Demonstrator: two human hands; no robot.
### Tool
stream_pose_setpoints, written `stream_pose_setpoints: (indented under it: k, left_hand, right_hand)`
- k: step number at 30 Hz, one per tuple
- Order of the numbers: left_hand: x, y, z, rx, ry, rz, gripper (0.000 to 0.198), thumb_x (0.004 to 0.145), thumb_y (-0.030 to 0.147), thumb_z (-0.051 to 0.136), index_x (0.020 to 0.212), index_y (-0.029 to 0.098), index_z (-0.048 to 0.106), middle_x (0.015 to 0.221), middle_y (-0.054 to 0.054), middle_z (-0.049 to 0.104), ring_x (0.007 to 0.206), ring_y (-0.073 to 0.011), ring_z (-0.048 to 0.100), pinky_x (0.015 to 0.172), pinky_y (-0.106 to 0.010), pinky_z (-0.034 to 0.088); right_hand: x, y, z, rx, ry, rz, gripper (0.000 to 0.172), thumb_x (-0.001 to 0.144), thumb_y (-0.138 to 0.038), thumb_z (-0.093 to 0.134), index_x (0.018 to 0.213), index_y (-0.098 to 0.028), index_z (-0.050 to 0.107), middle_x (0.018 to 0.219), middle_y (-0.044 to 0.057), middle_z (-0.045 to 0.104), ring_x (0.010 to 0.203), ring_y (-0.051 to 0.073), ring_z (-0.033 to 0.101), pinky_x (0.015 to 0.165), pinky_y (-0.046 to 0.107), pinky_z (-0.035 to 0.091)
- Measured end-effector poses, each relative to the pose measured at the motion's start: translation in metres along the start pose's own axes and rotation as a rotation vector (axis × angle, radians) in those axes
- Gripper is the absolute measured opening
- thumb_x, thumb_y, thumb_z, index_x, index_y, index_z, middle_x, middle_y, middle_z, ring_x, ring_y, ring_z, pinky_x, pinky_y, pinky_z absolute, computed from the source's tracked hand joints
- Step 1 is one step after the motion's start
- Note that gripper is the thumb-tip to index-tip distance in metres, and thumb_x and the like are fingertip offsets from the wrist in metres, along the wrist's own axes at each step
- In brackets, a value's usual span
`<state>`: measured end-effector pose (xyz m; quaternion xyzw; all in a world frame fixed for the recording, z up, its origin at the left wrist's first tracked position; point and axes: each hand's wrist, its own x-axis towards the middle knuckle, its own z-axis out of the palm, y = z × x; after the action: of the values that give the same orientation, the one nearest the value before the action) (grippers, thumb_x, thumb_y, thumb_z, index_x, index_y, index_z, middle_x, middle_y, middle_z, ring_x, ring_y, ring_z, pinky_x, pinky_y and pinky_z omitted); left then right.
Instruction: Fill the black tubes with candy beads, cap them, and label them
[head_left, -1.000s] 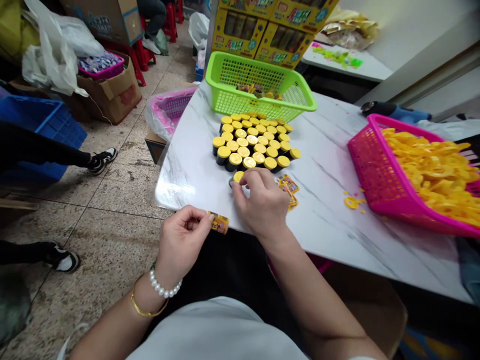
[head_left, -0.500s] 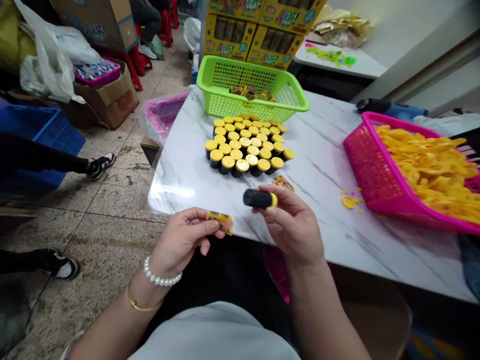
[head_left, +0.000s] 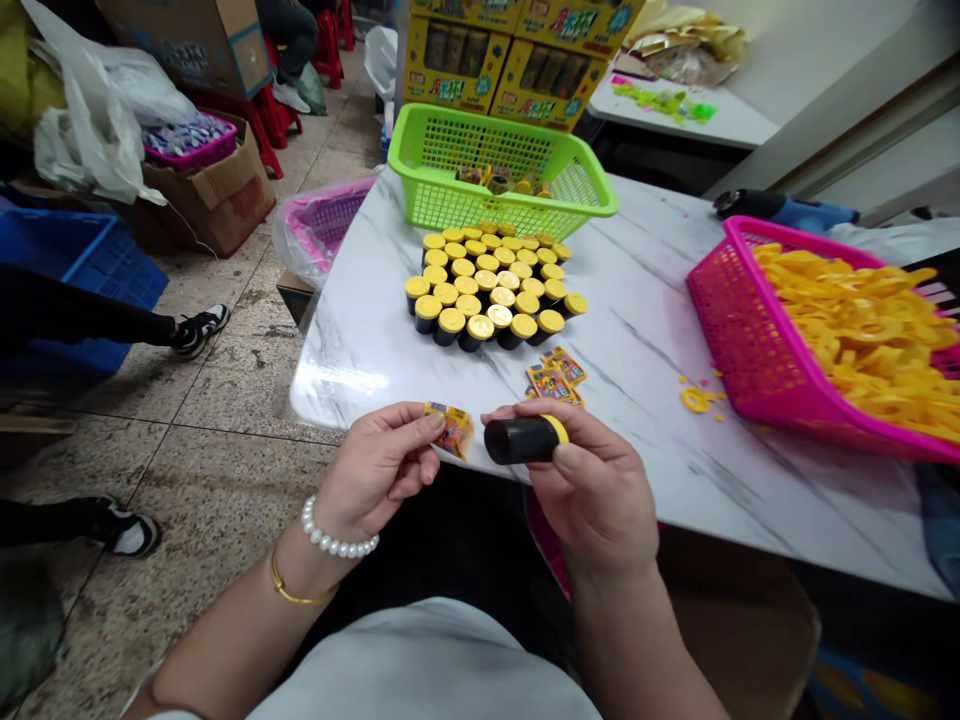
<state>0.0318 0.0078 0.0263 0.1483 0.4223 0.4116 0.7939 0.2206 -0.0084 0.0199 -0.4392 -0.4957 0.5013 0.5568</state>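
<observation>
My left hand pinches a small yellow printed label sleeve between thumb and fingers. My right hand is closed around a small black canister with a yellow lid; it lies sideways, its black base pointing left toward the sleeve, and the two are apart. Behind my hands, several black canisters with yellow lids stand upright in a cluster on the white marbled table. Some yellow printed sleeves lie flat just beyond my right hand.
A green basket with several items stands behind the cluster, before stacked yellow boxes. At right is a pink basket full of yellow plastic parts. A loose yellow ring lies beside it. A person's shoe is on the floor left.
The canister in my right hand has come lower and nearer to me. More of the loose sleeves on the table shows. My left hand has shifted slightly right and up with its sleeve.
</observation>
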Motion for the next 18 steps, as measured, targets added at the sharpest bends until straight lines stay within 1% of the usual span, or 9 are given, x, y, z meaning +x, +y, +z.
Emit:
stream_pose_setpoints:
  k: [2,4,7,9,11,14,18]
  left_hand:
    - [0.0008,0.0004,0.001,-0.024,-0.028,-0.029,0.036,0.062,0.031,0.089,0.077,0.01,0.064,0.055,0.002,0.061,0.034,-0.0009,0.043,0.027,-0.008,0.019]
    - [0.0015,0.0007,0.0015,-0.061,-0.051,-0.049,0.034,0.063,0.03,0.088,0.076,0.011,0.063,0.053,0.003,0.058,0.034,-0.0001,0.04,0.028,-0.008,0.018]
    - [0.002,0.0012,0.0016,-0.126,-0.06,-0.051,0.031,0.062,0.026,0.088,0.072,0.012,0.062,0.051,0.006,0.053,0.034,0.0006,0.036,0.027,-0.008,0.017]
    - [0.0021,0.0014,0.0012,-0.141,-0.072,-0.056,0.029,0.063,0.024,0.087,0.071,0.012,0.061,0.048,0.007,0.051,0.033,0.0001,0.035,0.027,-0.008,0.016]
    - [0.0025,0.0015,0.0011,-0.135,-0.08,-0.062,0.027,0.066,0.025,0.085,0.072,0.012,0.062,0.046,0.007,0.05,0.032,-0.0002,0.034,0.026,-0.009,0.016]
    - [0.0034,0.0021,0.0019,-0.139,-0.067,-0.052,0.024,0.069,0.023,0.083,0.074,0.011,0.063,0.049,0.005,0.053,0.032,0.0005,0.036,0.027,-0.008,0.019]
    - [0.0037,0.0019,0.0029,-0.131,-0.086,-0.063,0.025,0.069,0.023,0.083,0.074,0.012,0.061,0.049,0.005,0.055,0.031,0.0003,0.036,0.027,-0.009,0.02]
  right_hand:
    - [-0.0011,-0.0015,0.0025,0.0,-0.06,-0.029,0.024,0.085,-0.035,0.071,0.105,-0.024,0.076,0.109,0.007,0.074,0.107,0.026,0.069,0.097,0.041,0.055]
    - [-0.0016,-0.0014,0.0054,-0.048,-0.074,-0.045,0.021,0.087,-0.029,0.069,0.107,-0.024,0.075,0.116,0.007,0.073,0.112,0.025,0.068,0.1,0.041,0.054]
    - [-0.0023,-0.0006,0.0091,-0.129,-0.009,-0.047,0.019,0.09,-0.025,0.067,0.107,-0.025,0.074,0.114,0.006,0.074,0.107,0.023,0.07,0.095,0.038,0.058]
    - [-0.0036,-0.0008,0.0106,-0.186,0.033,-0.065,0.018,0.089,-0.023,0.067,0.106,-0.023,0.073,0.113,0.007,0.074,0.106,0.022,0.071,0.094,0.036,0.059]
    - [-0.0057,-0.0018,0.0109,-0.215,0.03,-0.087,0.019,0.089,-0.023,0.067,0.107,-0.023,0.072,0.115,0.007,0.074,0.107,0.022,0.071,0.096,0.037,0.058]
    - [-0.0087,-0.0043,0.0097,-0.243,-0.006,-0.12,0.02,0.089,-0.021,0.067,0.108,-0.023,0.071,0.118,0.007,0.072,0.111,0.022,0.069,0.1,0.037,0.056]
    - [-0.008,-0.0087,0.0093,-0.261,-0.01,-0.112,0.016,0.09,-0.02,0.063,0.104,-0.023,0.071,0.114,0.006,0.074,0.108,0.02,0.071,0.095,0.032,0.058]
